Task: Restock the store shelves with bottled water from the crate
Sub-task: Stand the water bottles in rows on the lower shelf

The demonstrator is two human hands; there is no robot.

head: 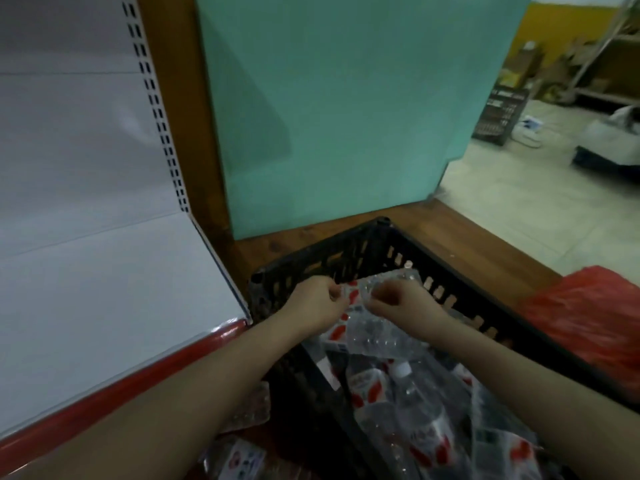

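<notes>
L hand (317,301) + R hand (398,303) both pinch plastic wrap (372,336) on bottle pack in black crate (349,249), white shelf (104,289) beside.

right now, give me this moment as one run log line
left grip: pinches plastic wrap | right grip: pinches same wrap | water bottle pack: in black crate | white shelf: left of crate

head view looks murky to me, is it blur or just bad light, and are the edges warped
Head view: the light is dim, flat and indoor, and dark inside the crate. The left hand and right hand are smeared soft where they pinch the plastic wrap. The wide lens bows the shelf edge, and the far room at upper right is hazy.
</notes>
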